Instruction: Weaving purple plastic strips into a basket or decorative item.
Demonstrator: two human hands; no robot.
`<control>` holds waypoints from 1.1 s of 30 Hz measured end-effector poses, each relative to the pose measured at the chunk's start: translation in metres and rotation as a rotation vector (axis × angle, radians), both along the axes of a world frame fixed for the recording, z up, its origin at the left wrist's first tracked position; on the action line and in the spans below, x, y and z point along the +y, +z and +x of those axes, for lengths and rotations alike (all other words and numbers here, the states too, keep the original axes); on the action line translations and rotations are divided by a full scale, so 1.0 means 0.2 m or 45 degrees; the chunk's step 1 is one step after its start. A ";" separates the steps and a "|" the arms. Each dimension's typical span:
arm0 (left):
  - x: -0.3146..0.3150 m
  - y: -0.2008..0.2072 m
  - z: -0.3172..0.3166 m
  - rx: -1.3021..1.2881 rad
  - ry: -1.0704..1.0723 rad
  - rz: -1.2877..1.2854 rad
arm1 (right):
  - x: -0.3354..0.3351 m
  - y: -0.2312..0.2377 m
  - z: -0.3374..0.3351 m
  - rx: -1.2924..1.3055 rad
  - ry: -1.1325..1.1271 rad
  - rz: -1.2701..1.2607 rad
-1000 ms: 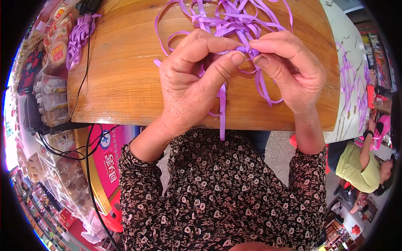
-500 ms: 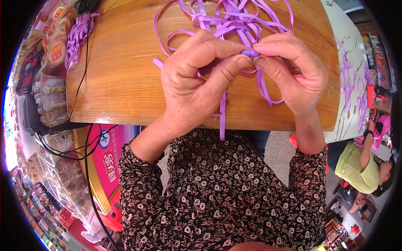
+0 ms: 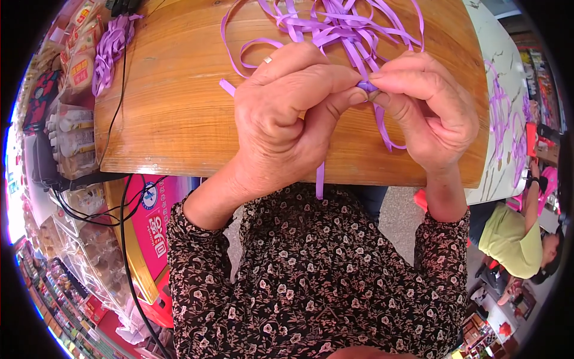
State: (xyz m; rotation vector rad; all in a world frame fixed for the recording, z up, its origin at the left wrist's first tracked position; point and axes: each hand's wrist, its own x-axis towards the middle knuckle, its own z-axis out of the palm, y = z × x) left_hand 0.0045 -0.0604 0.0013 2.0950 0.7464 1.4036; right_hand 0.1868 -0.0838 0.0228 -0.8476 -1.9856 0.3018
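Both hands meet above a wooden table, pinching a small folded bit of purple ribbon [image 3: 366, 87]. My left hand [image 3: 287, 113] has its thumb and forefinger closed on the ribbon's left side; a ring shows on one finger. My right hand [image 3: 430, 110] grips the right side between thumb and forefinger. A long tangle of the same purple ribbon [image 3: 335, 27] lies behind the hands and runs up to them. One loop hangs below the right hand, and a loose end [image 3: 320, 181] drops past the table's near edge. The fingertips hide most of the folded part.
The wooden table [image 3: 179, 119] has a white marbled surface [image 3: 487, 27] beside it on the right, with more purple ribbon [image 3: 499, 113]. A purple ribbon bundle [image 3: 113, 51] and packaged goods [image 3: 78, 66] are at the left. Black cables [image 3: 122, 209] hang there. A person in yellow-green [image 3: 511, 239] is at the right.
Both hands have shifted slightly right and a little nearer, with the pinched ribbon between them. My left hand has turned somewhat, its back showing more.
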 end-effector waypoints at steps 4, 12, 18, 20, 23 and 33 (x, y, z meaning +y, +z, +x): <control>0.00 -0.03 0.01 -0.110 -0.011 0.055 | -0.01 0.01 0.00 0.037 0.036 -0.051; 0.00 -0.01 0.00 -0.025 -0.062 0.366 | -0.06 0.02 0.00 0.155 0.010 -0.141; 0.05 -0.04 0.00 0.115 0.016 0.737 | -0.06 0.03 0.01 0.112 0.019 -0.341; 0.08 -0.06 0.02 0.098 0.006 0.810 | -0.06 0.03 -0.01 0.195 0.004 -0.575; 0.09 -0.07 0.02 0.071 0.015 0.930 | -0.06 -0.01 -0.01 0.208 -0.046 -0.624; 0.07 -0.08 0.02 -0.092 -0.042 0.341 | -0.02 -0.01 -0.02 0.276 0.108 -0.928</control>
